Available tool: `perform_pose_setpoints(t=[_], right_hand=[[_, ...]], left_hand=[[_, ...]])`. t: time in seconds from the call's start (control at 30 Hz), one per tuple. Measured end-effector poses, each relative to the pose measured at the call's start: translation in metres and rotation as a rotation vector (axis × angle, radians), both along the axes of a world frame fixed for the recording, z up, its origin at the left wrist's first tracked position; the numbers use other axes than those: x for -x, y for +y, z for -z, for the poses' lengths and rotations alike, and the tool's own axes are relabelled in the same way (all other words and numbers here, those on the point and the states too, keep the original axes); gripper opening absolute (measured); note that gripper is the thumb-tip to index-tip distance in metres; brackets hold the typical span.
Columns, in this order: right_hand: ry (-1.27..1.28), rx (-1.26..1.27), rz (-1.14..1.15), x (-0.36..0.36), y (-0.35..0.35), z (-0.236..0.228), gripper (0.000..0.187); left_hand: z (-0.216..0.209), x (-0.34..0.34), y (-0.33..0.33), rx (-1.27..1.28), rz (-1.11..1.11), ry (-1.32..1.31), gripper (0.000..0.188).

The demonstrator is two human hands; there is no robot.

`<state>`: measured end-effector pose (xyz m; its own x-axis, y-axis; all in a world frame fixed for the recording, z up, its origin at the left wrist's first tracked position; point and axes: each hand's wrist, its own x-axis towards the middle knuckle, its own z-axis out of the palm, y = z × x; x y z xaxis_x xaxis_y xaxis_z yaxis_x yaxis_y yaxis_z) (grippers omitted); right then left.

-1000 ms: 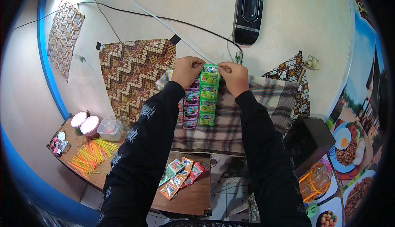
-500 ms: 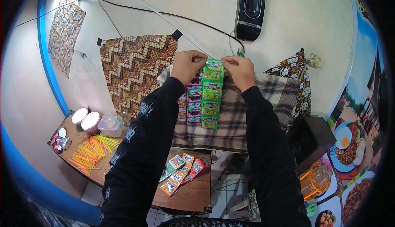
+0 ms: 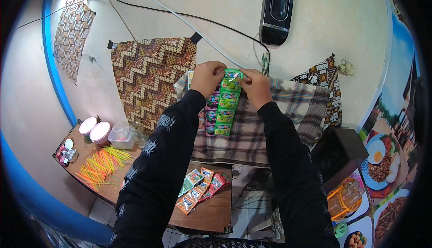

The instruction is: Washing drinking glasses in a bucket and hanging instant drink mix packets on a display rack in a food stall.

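Observation:
A strip of green drink-powder sachets (image 3: 227, 99) hangs from its top end between my two hands. My left hand (image 3: 208, 78) pinches its upper left corner. At the upper right edge, my right hand (image 3: 255, 86) grips the strip with thumb and fingers. Purple sachets (image 3: 211, 113) hang just to the left, partly covered by the green strip. Further left, another strip is mostly hidden behind my left hand and sleeve. Behind them all is a brown plaid cloth (image 3: 288, 113) hanging against the wall.
On the wooden table (image 3: 202, 214) lie orange sachets (image 3: 195, 194), red sachets (image 3: 216, 186) and colourful straws (image 3: 101, 167). Lidded tubs (image 3: 100, 132) stand at its back left. A black speaker box (image 3: 339, 151) and an orange glass carrier (image 3: 344, 201) are at the right.
The green strip's lower end has shifted left over the purple sachets. My right hand has moved slightly left and down, with its fingers further onto the strip.

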<state>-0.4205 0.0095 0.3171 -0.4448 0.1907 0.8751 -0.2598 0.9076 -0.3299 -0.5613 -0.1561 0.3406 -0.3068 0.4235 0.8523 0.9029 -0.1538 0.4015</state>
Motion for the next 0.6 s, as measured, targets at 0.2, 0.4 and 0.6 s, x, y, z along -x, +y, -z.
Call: perform_pose_setpoints(t=[0.2, 0.4, 0.6], right_hand=[[0.002, -0.033, 0.013, 0.002, -0.003, 0.003, 0.036], [-0.14, -0.012, 0.106, -0.014, -0.007, 0.005, 0.041], [-0.163, -0.017, 0.141, -0.026, -0.019, 0.007, 0.057]], left_hand=[[0.003, 0.004, -0.004, -0.05, -0.216, 0.305, 0.02], [0.006, -0.001, -0.011, 0.075, -0.32, 0.404, 0.019], [0.011, -0.01, -0.017, 0.044, -0.278, 0.402, 0.03]])
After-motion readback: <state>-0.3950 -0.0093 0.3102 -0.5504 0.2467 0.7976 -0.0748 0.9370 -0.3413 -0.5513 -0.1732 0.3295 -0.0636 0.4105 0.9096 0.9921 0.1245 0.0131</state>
